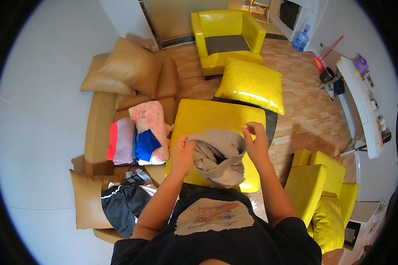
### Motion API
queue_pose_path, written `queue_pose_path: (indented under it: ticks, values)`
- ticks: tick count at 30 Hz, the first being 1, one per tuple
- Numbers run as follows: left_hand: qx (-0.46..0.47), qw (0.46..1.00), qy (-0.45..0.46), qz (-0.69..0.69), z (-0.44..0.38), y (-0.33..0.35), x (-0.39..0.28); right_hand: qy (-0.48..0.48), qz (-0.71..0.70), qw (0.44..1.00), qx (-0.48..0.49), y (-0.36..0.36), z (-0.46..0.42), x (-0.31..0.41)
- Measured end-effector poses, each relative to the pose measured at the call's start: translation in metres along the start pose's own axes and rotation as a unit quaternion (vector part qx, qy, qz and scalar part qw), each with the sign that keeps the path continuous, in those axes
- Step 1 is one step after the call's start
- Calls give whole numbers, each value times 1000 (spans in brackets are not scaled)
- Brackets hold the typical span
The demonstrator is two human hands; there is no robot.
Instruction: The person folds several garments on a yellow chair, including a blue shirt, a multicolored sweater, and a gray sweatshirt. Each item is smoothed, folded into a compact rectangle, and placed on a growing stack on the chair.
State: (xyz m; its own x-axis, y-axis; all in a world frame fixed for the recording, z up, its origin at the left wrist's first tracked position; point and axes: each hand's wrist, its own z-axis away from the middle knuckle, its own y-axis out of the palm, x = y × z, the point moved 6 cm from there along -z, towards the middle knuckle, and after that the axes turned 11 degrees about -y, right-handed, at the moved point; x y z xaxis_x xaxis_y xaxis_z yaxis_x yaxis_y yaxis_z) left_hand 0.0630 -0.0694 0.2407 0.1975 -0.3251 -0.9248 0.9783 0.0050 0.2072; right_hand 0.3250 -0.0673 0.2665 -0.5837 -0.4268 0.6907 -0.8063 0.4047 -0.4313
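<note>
A grey knitted garment (219, 155), bunched with an opening facing up, hangs over a yellow leather-look cushion (219, 114). At its left edge my left hand (183, 154) grips the fabric between thumb and fingers. On the right side, my right hand (256, 140) is raised beside the garment's rim, fingers apart and curled, with a small gap to the cloth. To the left on the sofa lie a folded pink patterned blanket (149, 116), a blue cloth (148, 144) and a folded grey-pink and red textile (122, 140).
Dark clothes (124, 202) are heaped near a tan pillow (89, 198) on the brown sofa (99, 132). A yellow pillow (252, 84) lies beyond the cushion, before a yellow armchair (230, 43). Another yellow armchair (305, 185) stands at right, and a white shelf (361, 109) lines the wall.
</note>
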Motion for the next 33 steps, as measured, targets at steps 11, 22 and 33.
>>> queue_pose_path:
  ticks: [11, 22, 33]
  values:
    - [-97, 940, -24, 325, 28, 0, 44, 398, -245, 884, 10, 92, 130, -7]
    - [-134, 887, -153, 414, 30, -55, 99, 421, -510, 742, -115, 76, 90, -21]
    - [-107, 881, 183, -423, 37, 14, 33, 285, -280, 902, 162, 66, 41, 20]
